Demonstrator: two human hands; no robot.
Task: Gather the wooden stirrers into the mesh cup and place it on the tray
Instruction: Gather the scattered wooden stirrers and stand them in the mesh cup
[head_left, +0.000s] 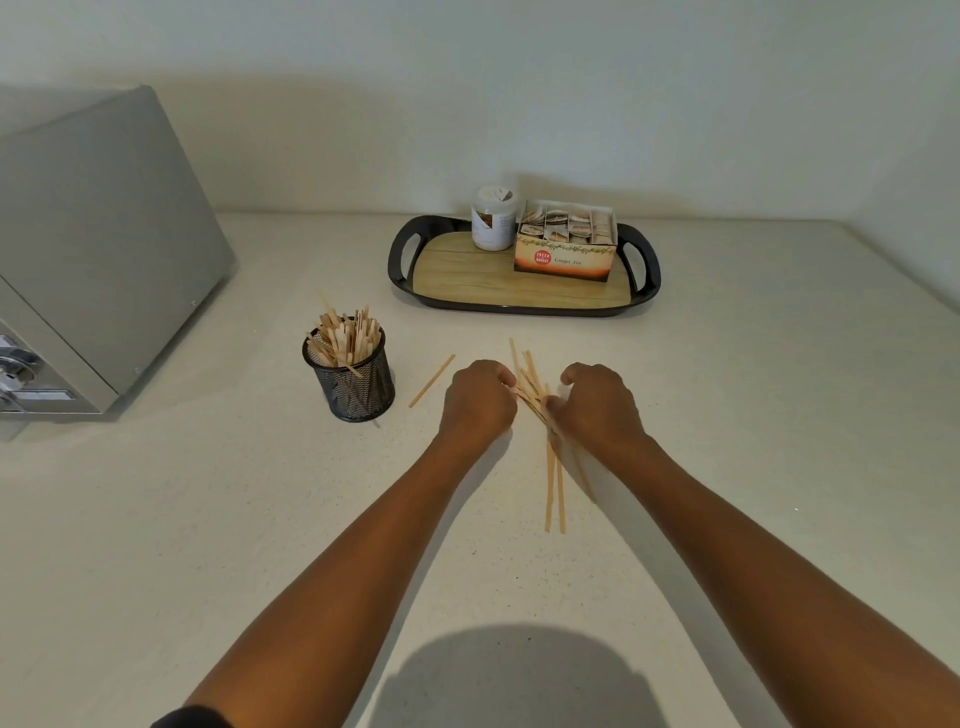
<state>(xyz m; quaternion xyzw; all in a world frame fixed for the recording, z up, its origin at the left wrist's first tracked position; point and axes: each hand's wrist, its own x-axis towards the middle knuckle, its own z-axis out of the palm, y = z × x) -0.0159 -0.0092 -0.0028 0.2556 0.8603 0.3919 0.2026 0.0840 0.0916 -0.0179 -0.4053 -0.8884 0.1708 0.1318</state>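
1. Stirrers lie in a loose heap at the centre of the tabletop, between the two hands; a few of them trail toward 6 o'clock under the right wrist.
2. Left hand has its fingers curled onto the heap's left edge, pinching at the sticks there. Right hand has its fingers curled round the other side, clamped on the same bunch.
3. Handling, as a judgement: the sticks look thin, light and stiff, flat enough to slide on the smooth top and to fan out of a loose hold. Squaring them into one bundle and pinching near the middle should hold them best; too hard a squeeze could snap one.
4. Cup stands at 9 o'clock from the hands, upright, already packed with stirrers that stick out past its rim. It probably weighs little and could tip if sticks are jabbed in at a slant; hold it by the wall.
5. Tray sits at 12 o'clock, well apart from the cup, with bare space at its left and front.
6. Count: one cup, one tray, one jar, one tea box. One single stirrer lies between cup and left hand. The heap holds perhaps ten; the cup's too many to count.
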